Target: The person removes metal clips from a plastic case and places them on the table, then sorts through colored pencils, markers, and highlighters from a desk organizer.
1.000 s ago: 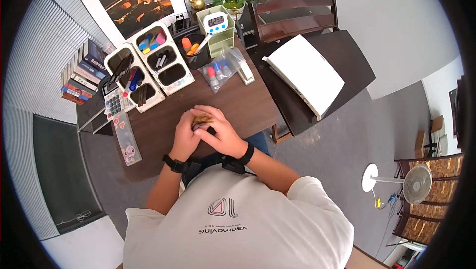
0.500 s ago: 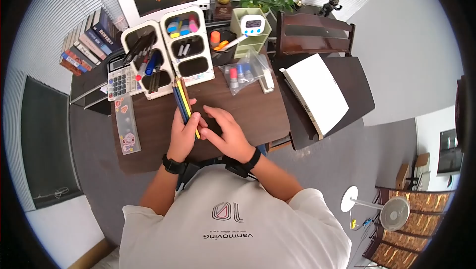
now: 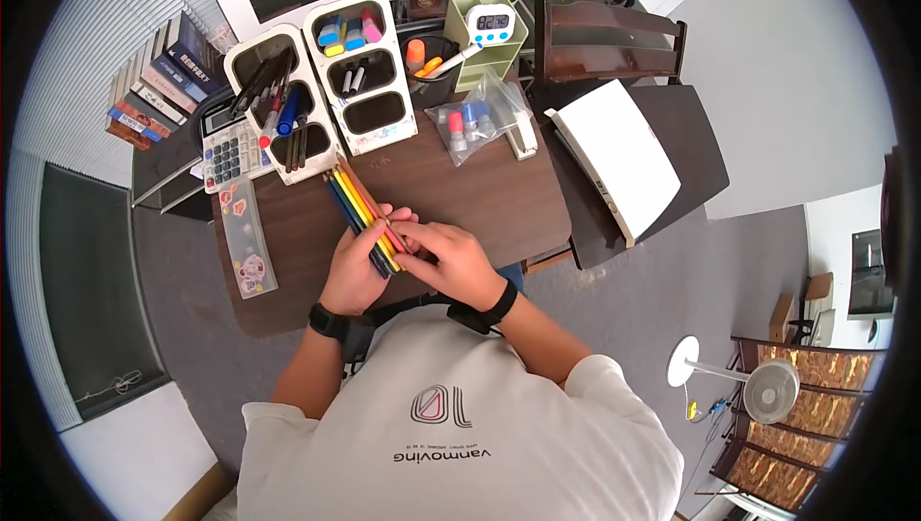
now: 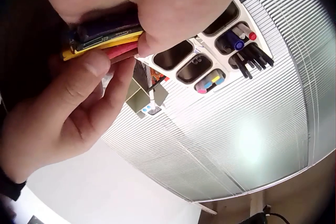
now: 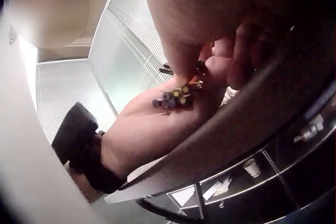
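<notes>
A bundle of several colored pencils (image 3: 357, 197), dark blue, yellow and reddish brown, slants over the desk's near part in the head view. My left hand (image 3: 351, 277) grips it with the thumb across the top. From the right, my right hand (image 3: 460, 264) pinches the near part of the bundle between thumb and fingers. In the left wrist view the right thumb lies against the yellow and red pencils (image 4: 118, 47). The right wrist view shows the pencil ends (image 5: 178, 97) sticking out of the left hand. The far tips come close to the left white organizer (image 3: 319, 135).
Dark pens and markers fill the left organizer; the right organizer (image 3: 401, 84) holds highlighters and two markers. Nearby on the wooden desk (image 3: 489, 200) are a clear bag (image 3: 489, 108) of markers, a calculator (image 3: 225, 158) and a stickered clear case (image 3: 246, 248). A timer (image 3: 491, 24) stands behind.
The pencils have swung from pointing nearly upright between cupped hands to slanting forward in the left hand. My right hand, apart and open half a second ago, has closed on them.
</notes>
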### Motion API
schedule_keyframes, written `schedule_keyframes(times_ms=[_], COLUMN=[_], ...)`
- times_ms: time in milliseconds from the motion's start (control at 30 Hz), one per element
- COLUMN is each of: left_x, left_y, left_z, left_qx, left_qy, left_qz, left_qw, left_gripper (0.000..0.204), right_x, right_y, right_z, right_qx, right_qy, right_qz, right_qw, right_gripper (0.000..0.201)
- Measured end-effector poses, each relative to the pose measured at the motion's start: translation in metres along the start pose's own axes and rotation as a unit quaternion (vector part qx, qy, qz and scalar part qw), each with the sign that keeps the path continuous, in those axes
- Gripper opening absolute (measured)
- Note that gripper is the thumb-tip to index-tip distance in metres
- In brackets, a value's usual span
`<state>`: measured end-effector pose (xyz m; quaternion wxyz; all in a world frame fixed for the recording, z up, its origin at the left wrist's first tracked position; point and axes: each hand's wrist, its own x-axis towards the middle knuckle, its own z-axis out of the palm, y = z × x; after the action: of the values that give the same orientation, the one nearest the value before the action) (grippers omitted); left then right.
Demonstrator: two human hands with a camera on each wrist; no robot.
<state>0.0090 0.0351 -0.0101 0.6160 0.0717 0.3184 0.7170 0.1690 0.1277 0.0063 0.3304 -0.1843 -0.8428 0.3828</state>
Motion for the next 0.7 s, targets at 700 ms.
schedule_keyframes(times_ms=[700], left_x=[-0.002], left_y=[0.003], left_z=[-0.005], left_qx=[0.099], left_qy=[0.026], left_qz=[0.036], left_qw=[0.994], left_gripper=[0.037], right_x=[0.070], right_y=[-0.017], right_z=[-0.001], right_qx=[0.253], right_qy=[0.102], right_qz=[0.191], right_qw=[0.943], right_gripper=[0.023])
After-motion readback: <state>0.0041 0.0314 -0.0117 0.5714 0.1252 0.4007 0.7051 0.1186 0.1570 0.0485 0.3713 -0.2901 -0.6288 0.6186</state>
